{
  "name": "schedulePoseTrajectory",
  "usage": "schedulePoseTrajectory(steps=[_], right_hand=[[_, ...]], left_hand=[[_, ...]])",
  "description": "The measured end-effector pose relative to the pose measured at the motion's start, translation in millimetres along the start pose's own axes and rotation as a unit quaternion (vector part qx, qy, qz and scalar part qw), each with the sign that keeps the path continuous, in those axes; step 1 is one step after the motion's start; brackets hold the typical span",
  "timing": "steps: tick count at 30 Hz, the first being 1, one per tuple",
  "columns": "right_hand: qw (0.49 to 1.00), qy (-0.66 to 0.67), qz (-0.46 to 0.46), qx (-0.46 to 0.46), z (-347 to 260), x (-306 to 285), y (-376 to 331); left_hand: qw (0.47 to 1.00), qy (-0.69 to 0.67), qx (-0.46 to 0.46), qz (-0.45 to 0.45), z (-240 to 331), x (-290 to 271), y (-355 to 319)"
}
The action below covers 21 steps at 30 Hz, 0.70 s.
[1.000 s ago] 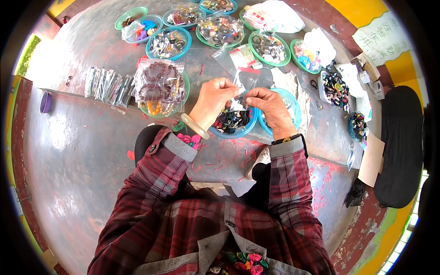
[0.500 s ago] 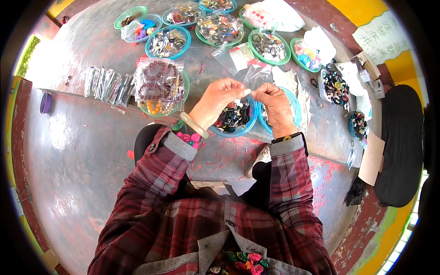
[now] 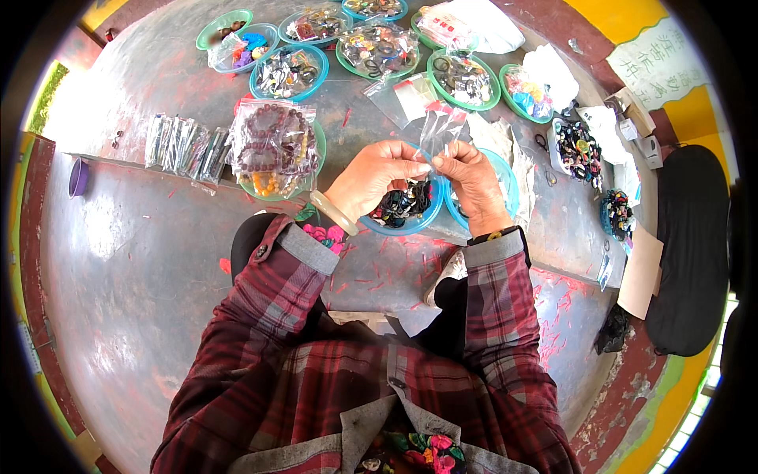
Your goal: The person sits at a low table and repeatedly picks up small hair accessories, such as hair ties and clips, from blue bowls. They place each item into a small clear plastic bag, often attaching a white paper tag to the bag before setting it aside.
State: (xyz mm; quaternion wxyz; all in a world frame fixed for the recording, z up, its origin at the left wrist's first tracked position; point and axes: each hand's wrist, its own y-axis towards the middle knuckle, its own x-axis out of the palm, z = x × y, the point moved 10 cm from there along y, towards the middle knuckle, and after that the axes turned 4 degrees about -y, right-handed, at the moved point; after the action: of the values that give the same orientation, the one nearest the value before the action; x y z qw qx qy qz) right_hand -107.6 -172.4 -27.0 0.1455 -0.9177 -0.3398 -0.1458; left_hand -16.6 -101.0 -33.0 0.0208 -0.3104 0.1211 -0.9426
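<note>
head view: left hand (image 3: 371, 178) and right hand (image 3: 475, 189), fingertips pinching a clear bag (image 3: 444, 130), likely for fine control; blue bowl (image 3: 412, 230) nearby, presumably for easy reach.

A head-worn fisheye looks down from close above.

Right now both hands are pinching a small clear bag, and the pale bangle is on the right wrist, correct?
Not quite: the pale bangle is on the left wrist, as the head view shows. The left hand and right hand do pinch the clear bag.
</note>
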Motion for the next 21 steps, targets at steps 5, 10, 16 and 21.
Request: schedulePoseTrajectory(steps=[5, 10, 16, 21], right_hand=[[0.999, 0.036, -0.02, 0.004, 0.2, 0.2, 0.1], [1.0, 0.01, -0.028, -0.001, -0.8, 2.5, 0.5], [0.999, -0.025, -0.023, 0.015, -1.0, 6.9, -0.9], [0.998, -0.049, -0.029, 0.016, -0.4, 9.3, -1.6]], left_hand=[[1.0, -0.01, -0.018, 0.003, 0.9, 2.9, -3.1], [0.999, 0.034, 0.014, 0.037, 1.0, -8.5, 0.3], [0.99, 0.077, 0.084, 0.087, 15.5, -16.7, -0.5], [0.984, 0.088, 0.121, 0.1, 21.6, -17.7, -0.4]])
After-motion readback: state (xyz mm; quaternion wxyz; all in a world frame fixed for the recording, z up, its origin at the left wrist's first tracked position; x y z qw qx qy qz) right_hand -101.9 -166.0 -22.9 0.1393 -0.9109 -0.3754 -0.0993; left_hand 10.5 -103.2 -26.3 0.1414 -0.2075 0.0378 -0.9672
